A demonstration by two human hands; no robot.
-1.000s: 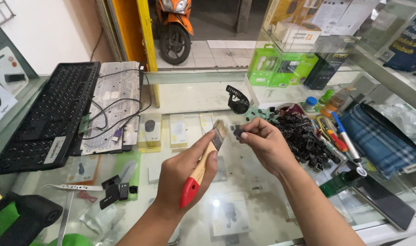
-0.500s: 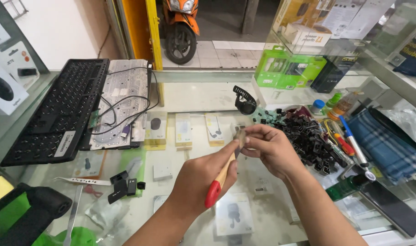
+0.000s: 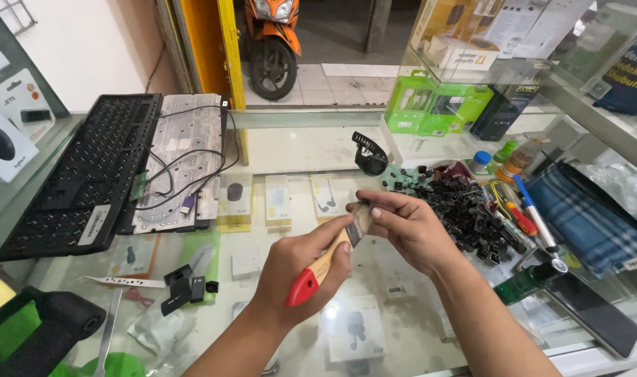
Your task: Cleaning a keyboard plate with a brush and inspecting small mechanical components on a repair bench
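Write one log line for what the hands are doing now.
left hand: grips brush | right hand: pinches small part at bristles | nearby: pile of black keycaps, keyboard

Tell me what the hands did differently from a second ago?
Not much. The left hand keeps holding the small brush with the wooden, red-tipped handle, and the right hand has closed over its bristle end, pinching something too small to tell. The pile of black keycaps and the keyboard stayed put.
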